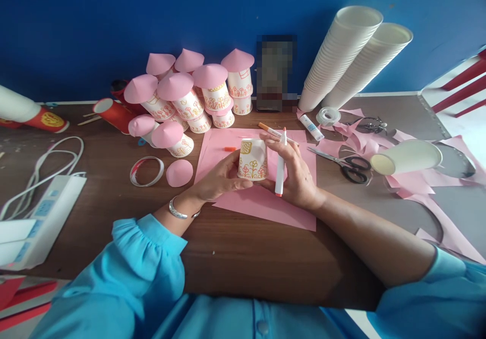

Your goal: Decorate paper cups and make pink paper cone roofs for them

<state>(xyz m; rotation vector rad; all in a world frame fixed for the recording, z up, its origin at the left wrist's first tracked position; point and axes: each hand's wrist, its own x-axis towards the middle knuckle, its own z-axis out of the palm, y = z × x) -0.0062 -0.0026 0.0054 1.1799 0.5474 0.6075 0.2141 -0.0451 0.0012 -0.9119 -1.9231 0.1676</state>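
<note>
Between left hand [222,178] and right hand [298,177]: white cup [253,159], orange flowers, yellow grid; left grips it, right clasps marker [280,171].

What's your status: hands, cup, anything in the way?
Left hand and right hand both on decorated cup, over pink paper. Right hand also grips marker. Scissors lie apart, to the right.
</note>
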